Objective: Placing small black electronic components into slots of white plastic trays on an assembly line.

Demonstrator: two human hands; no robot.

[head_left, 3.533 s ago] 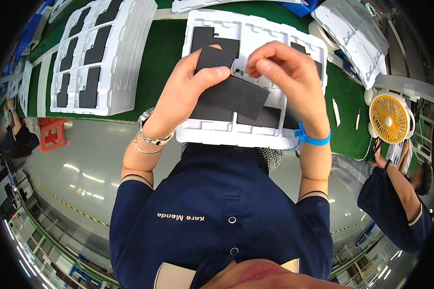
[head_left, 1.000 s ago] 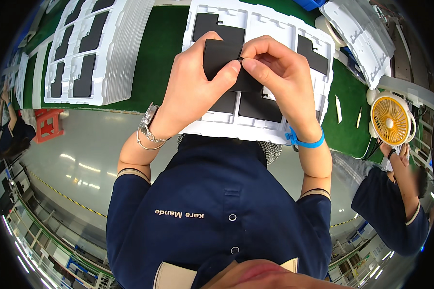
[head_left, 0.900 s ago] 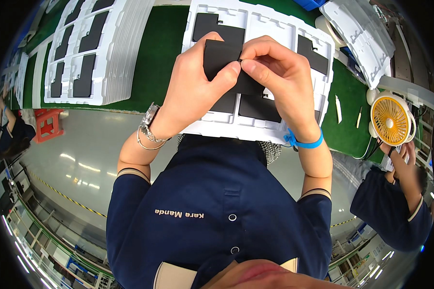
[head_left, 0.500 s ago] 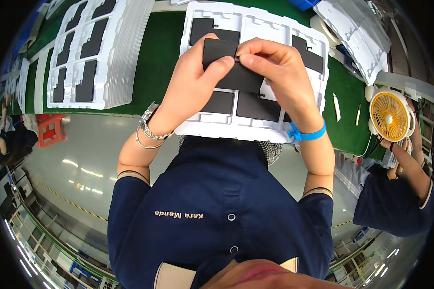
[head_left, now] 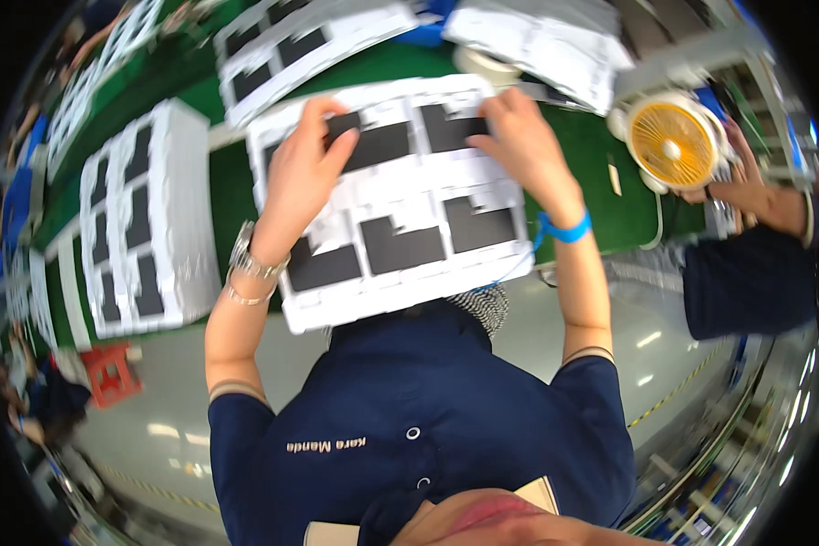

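A white moulded tray (head_left: pixel 400 293) lies in front of me, tilted in the picture, with flat black notched pieces in its compartments. My left hand (head_left: pixel 308 171) is over its far left part, thumb and fingers apart around the corner of one black piece (head_left: pixel 379 146); whether they touch it I cannot tell. At the far right corner my right hand (head_left: pixel 530 150) has its thumb and fingers spread beside another black piece (head_left: pixel 448 129). Along the near side sit more black pieces, one of them a notched piece (head_left: pixel 402 246) in the middle. The picture is slightly blurred.
A tall stack of white trays (head_left: pixel 191 209) with black pieces stands at left on the green table (head_left: pixel 232 196). Another loaded tray (head_left: pixel 337 20) lies beyond mine. A yellow fan (head_left: pixel 672 141) is at right, near a co-worker's arm (head_left: pixel 760 205). White trays (head_left: pixel 537 50) lean at the back right.
The black piece held between both hands is no longer in them. My hands have parted toward the tray's far corners. The view has shifted, and the tray now appears rotated.
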